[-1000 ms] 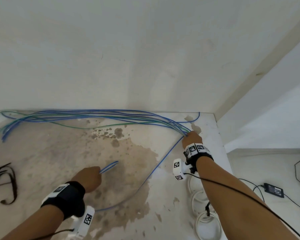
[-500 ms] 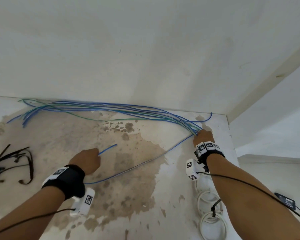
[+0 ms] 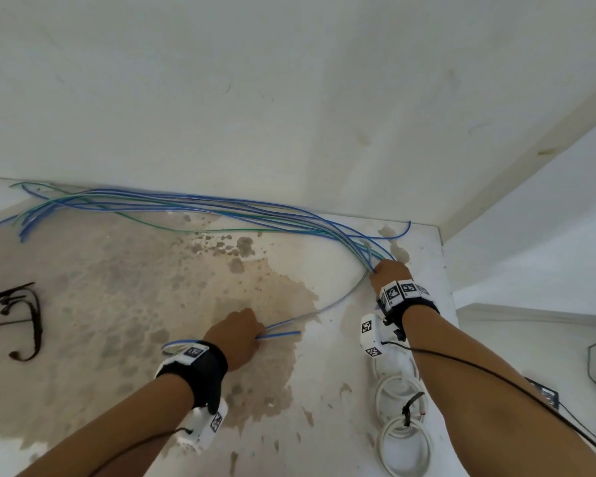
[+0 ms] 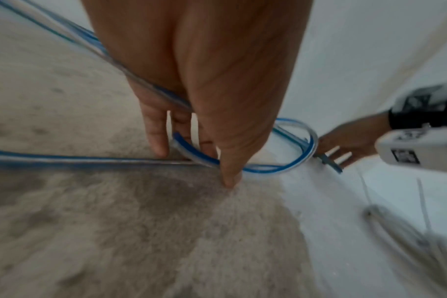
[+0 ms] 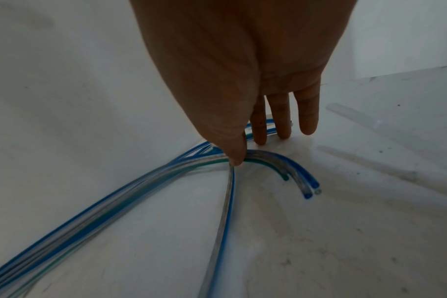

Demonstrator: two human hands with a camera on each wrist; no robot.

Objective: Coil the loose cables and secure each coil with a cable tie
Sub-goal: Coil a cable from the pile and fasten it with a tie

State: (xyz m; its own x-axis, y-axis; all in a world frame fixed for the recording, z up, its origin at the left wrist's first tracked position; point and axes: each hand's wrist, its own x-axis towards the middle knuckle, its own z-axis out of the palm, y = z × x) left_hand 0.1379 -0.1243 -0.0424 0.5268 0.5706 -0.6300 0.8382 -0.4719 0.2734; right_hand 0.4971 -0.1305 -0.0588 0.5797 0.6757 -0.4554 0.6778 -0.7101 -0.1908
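Several loose blue and green cables (image 3: 186, 204) run along the wall on a stained white table (image 3: 117, 304). My right hand (image 3: 389, 271) rests on their right ends near the far right corner. Its thumb (image 5: 236, 157) presses the bundle (image 5: 115, 193) down, the other fingers (image 5: 281, 125) stand straight on the table, and the cut ends (image 5: 309, 191) stick out beyond it. My left hand (image 3: 236, 333) grips one blue cable (image 3: 324, 308) that leads to the right hand. That cable bends into a small loop (image 4: 281, 169) at my fingertips (image 4: 230, 177), and its end (image 3: 289, 333) pokes out to the right.
Black cable ties (image 3: 25, 321) lie at the table's left. Coiled white cables (image 3: 403, 438), one bound with a black tie (image 3: 410, 407), sit at the front right under my right arm. The wall stands right behind the bundle. Right of the table edge (image 3: 448, 304), a power adapter (image 3: 544, 394) lies on the floor.
My left hand has moved right toward the right hand with the blue cable's end, and the cable now bends into a loop. The right hand stays on the bundle.
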